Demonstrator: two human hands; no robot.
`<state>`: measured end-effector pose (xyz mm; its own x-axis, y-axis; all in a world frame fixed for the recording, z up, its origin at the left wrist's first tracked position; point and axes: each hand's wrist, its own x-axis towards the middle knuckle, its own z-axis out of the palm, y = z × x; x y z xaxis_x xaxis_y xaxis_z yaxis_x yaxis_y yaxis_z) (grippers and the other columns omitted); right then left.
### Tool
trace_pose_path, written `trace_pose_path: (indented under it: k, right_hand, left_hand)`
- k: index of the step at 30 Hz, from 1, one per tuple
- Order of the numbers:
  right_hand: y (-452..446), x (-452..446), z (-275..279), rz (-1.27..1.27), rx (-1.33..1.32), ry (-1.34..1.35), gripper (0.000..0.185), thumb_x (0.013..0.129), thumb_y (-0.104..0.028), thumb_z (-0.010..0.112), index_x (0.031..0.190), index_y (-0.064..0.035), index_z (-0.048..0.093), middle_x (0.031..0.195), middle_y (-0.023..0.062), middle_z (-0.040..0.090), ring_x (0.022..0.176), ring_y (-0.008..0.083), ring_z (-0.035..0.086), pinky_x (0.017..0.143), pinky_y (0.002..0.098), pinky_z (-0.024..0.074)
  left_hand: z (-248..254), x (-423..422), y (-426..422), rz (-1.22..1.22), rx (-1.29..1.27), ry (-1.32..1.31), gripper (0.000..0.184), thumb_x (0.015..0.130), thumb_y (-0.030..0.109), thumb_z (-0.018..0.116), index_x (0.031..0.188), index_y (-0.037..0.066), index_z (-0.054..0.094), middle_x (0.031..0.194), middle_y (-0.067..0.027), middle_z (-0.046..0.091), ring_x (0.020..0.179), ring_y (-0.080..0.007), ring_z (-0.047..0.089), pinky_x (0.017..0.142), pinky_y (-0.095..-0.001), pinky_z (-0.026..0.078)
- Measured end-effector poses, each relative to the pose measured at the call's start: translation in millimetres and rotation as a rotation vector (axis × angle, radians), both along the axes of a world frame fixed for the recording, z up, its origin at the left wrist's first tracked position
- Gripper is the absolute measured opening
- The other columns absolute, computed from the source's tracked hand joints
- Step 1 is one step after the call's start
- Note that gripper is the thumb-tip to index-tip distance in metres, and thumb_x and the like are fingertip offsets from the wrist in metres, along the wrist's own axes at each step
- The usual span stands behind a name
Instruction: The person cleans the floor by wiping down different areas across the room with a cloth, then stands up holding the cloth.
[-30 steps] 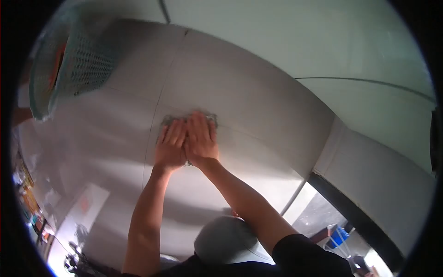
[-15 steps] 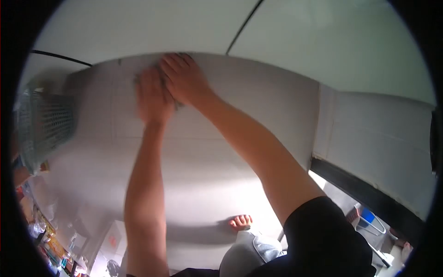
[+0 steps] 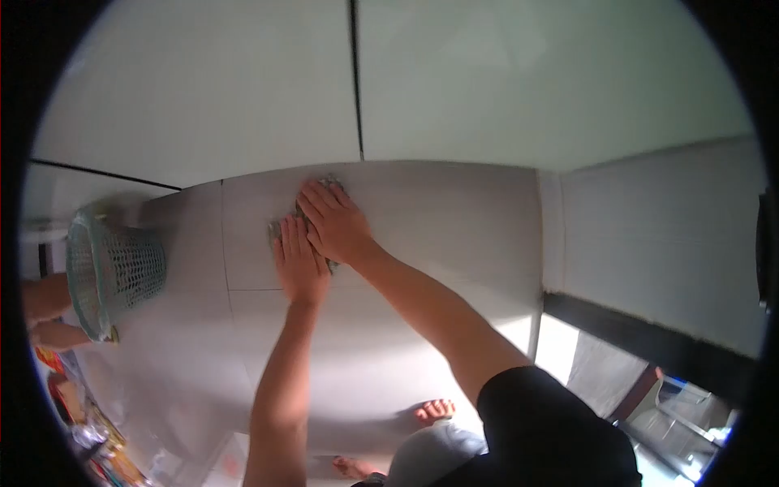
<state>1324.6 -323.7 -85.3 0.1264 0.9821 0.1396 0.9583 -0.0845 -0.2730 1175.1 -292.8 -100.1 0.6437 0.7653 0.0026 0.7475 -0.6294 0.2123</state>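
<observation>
Both hands press on a crumpled grey rag on the light tiled floor. My left hand lies flat on its nearer left part, fingers stretched out and slightly apart. Further forward and to the right, my right hand is also flat, its fingers angled up and left. The thumb side of my left hand touches or nearly touches the right one. Rag edges show past the fingertips and between the hands; the rest is hidden under the palms.
A pale green mesh basket stands at the left, with another person's bare limbs behind it. Pale glossy panels rise ahead. A dark sill borders the right side. Colourful packages lie at lower left. Bare feet show below.
The view has shifted, so hands, rag and floor appear lower. My hands stay flat on the rag, now less blurred. More of the basket and the other person's limbs show.
</observation>
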Motion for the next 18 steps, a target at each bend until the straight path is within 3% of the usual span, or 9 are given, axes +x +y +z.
trace_pose_path:
  k: [3, 6, 7, 8, 9, 11, 17, 18]
  right_hand:
    - [-64.5, -25.7, 8.8, -0.006, -0.076, -0.005, 0.062, 0.107, -0.038, 0.054, 0.160, -0.0055, 0.052, 0.175, 0.0108, 0.040, 0.163, 0.0289, 0.033, 0.133, 0.0505, 0.0262]
    - [-177.8, -65.5, 7.9, -0.055, 0.042, 0.123, 0.059, 0.103, -0.034, 0.060, 0.154, -0.0046, 0.059, 0.167, 0.0144, 0.051, 0.157, 0.0324, 0.044, 0.131, 0.0534, 0.0289]
    - [-219.1, -81.3, 14.8, -0.084, 0.087, 0.202, 0.057, 0.102, -0.031, 0.061, 0.152, -0.0049, 0.062, 0.165, 0.0150, 0.054, 0.155, 0.0329, 0.048, 0.130, 0.0538, 0.0294]
    - [-258.4, -98.7, 10.4, -0.107, 0.049, 0.258, 0.057, 0.100, -0.030, 0.063, 0.151, -0.0054, 0.063, 0.164, 0.0148, 0.056, 0.153, 0.0329, 0.051, 0.129, 0.0536, 0.0305]
    - [-293.2, -112.0, 1.6, -0.122, 0.013, 0.308, 0.057, 0.098, -0.029, 0.065, 0.150, -0.0060, 0.064, 0.163, 0.0147, 0.058, 0.152, 0.0329, 0.054, 0.128, 0.0534, 0.0316]
    - [-346.2, -132.1, -2.0, -0.121, -0.100, 0.271, 0.059, 0.096, -0.028, 0.066, 0.150, -0.0070, 0.065, 0.163, 0.0140, 0.058, 0.152, 0.0310, 0.054, 0.127, 0.0529, 0.0332]
    - [-333.7, -102.8, 20.8, -0.104, -0.176, 0.331, 0.059, 0.095, -0.029, 0.067, 0.150, -0.0069, 0.064, 0.164, 0.0141, 0.057, 0.153, 0.0316, 0.053, 0.129, 0.0533, 0.0306]
    - [-315.9, -86.6, 11.1, -0.109, -0.106, 0.319, 0.060, 0.098, -0.031, 0.062, 0.153, -0.0068, 0.060, 0.166, 0.0136, 0.054, 0.155, 0.0302, 0.049, 0.129, 0.0534, 0.0310]
  left_hand:
    - [12.7, -33.3, -79.1, -0.011, -0.058, 0.093, 0.065, 0.114, 0.029, 0.037, 0.170, -0.003, 0.030, 0.179, -0.0219, 0.027, 0.169, -0.0352, 0.019, 0.137, -0.0543, 0.014]
    - [19.0, -71.8, -175.7, -0.078, -0.251, 0.235, 0.070, 0.116, 0.037, 0.036, 0.170, -0.006, 0.024, 0.178, -0.0280, 0.023, 0.169, -0.0393, 0.015, 0.136, -0.0595, 0.009]
    - [2.4, -101.2, -216.1, -0.192, -0.146, 0.190, 0.069, 0.116, 0.038, 0.038, 0.167, -0.008, 0.033, 0.175, -0.0288, 0.031, 0.168, -0.0407, 0.022, 0.135, -0.0619, 0.013]
    - [10.6, -113.1, -247.4, -0.225, -0.089, 0.067, 0.062, 0.109, 0.032, 0.049, 0.158, -0.007, 0.052, 0.168, -0.0288, 0.046, 0.161, -0.0424, 0.038, 0.133, -0.0618, 0.022]
    - [10.5, -123.9, -275.3, -0.260, -0.093, 0.084, 0.061, 0.109, 0.034, 0.050, 0.155, -0.006, 0.056, 0.163, -0.0274, 0.053, 0.158, -0.0410, 0.045, 0.131, -0.0612, 0.027]
    - [22.3, -132.5, -319.0, -0.246, -0.155, -0.023, 0.061, 0.109, 0.036, 0.049, 0.154, -0.004, 0.058, 0.162, -0.0232, 0.056, 0.156, -0.0382, 0.048, 0.131, -0.0589, 0.027]
    - [33.2, -110.1, -297.1, -0.270, -0.191, -0.033, 0.058, 0.109, 0.034, 0.049, 0.152, -0.002, 0.060, 0.161, -0.0239, 0.057, 0.155, -0.0386, 0.049, 0.131, -0.0589, 0.026]
    - [22.5, -95.0, -276.6, -0.289, -0.157, -0.046, 0.057, 0.109, 0.034, 0.049, 0.152, -0.002, 0.061, 0.161, -0.0239, 0.056, 0.155, -0.0385, 0.048, 0.131, -0.0593, 0.026]
